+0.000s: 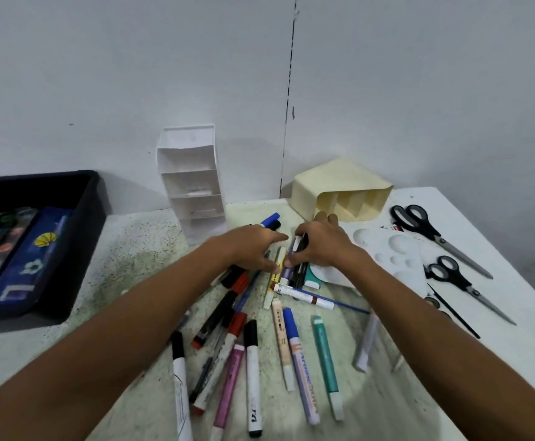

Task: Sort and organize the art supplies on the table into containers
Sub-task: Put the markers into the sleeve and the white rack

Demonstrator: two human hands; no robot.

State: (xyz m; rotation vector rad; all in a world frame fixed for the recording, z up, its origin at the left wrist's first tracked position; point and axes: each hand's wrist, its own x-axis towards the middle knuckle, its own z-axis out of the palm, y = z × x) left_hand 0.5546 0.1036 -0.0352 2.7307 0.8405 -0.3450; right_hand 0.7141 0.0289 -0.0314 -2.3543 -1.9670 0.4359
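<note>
Several markers and pens lie scattered over the middle of the table (138,249), among them a black-capped white marker (253,377), a blue-capped marker (299,361) and a teal highlighter (326,361). My right hand (323,246) grips a small bundle of markers (294,265) at the far end of the pile. My left hand (253,249) lies flat beside it, fingers straight, touching the markers underneath. A white tiered organizer (193,183) stands behind the pile. A cream divided holder (339,192) lies on its side at the back right.
A black tray (91,211) at the left holds a paint set and a blue pencil case (24,259). A white paint palette (393,249) and two pairs of black-handled scissors (431,233) (463,281) lie at the right. A wall rises just behind.
</note>
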